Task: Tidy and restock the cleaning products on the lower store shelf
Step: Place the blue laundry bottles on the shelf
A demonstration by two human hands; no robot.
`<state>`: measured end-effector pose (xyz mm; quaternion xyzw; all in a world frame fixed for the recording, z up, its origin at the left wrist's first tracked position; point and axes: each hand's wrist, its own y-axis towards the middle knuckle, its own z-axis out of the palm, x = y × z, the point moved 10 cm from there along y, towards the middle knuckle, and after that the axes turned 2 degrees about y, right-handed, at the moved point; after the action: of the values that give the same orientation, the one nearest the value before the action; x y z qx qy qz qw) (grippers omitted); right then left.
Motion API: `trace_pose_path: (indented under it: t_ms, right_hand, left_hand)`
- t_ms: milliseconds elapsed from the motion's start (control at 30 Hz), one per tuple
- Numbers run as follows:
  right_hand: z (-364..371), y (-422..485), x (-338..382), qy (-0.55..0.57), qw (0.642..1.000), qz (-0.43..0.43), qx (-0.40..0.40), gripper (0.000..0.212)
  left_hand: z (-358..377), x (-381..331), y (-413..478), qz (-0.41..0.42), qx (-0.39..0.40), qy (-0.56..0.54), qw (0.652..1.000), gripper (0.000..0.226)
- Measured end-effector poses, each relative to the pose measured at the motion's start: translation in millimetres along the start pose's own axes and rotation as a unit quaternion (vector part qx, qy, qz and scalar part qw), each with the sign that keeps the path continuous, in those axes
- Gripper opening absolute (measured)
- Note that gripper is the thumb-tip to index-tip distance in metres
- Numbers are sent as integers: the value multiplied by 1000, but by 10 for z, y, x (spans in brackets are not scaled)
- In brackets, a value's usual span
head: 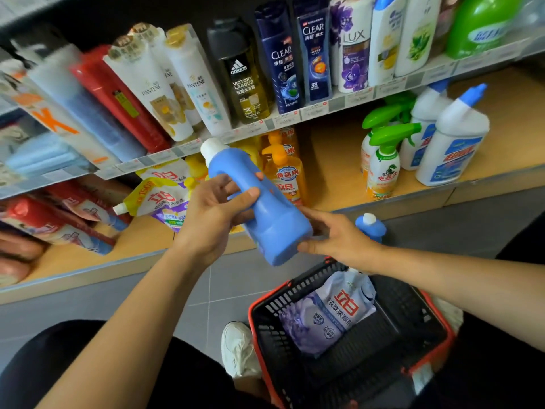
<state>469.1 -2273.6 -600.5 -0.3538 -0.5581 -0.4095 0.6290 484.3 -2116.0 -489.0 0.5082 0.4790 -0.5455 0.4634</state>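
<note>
While held in the air before the shelf, cap tilted up and left, the blue bottle is gripped round its waist by the left hand, fingers and thumb curled about it. Its base is touched by the straight, spread fingers of the right hand. Behind it on the shelf are stood orange pump bottles, yellow pouches, green sprayers and white cleaners. Below, a pouch is laid in a basket; a second bottle is half hidden behind the right hand
</note>
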Motion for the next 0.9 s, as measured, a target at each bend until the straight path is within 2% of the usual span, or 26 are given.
trace_pose_path:
  t_ms: [100,167,233,300,367,500,567,667,800,900]
  right_hand:
    - [-26,-50,4,42,998,20,-34,47]
    - [6,-86,41,60,997,34,-44,37]
    - [60,-144,77,66,995,49,-53,29]
    - [74,-227,43,90,990,76,-81,30]
    - [82,-320,-78,118,977,140,-108,35]
    - [265,-456,-188,271,916,289,-59,45]
    - [275,-465,-75,327,895,301,-44,45]
    - [257,-474,89,333,897,289,-40,37]
    - [252,-504,247,324,902,282,-41,36]
    - [216,-545,302,327,900,284,-47,42]
  left_hand:
    - [-48,-13,-47,-26,-39,-8,999,9]
    - [-136,27,-51,-52,-83,-19,995,27]
    - [-195,37,-82,-75,-116,-44,989,26]
    - [-241,48,-109,-85,-139,-67,984,19]
    - [-258,59,-136,-86,-154,-86,981,8]
    - [-278,40,-164,-49,-170,-144,974,11]
    - [-248,41,-189,-41,-164,-142,975,9]
    - [-185,50,-213,-26,-151,-122,981,5]
    - [-109,76,-211,-9,-136,-55,989,23]
    - [-62,102,-200,5,-120,-25,992,34]
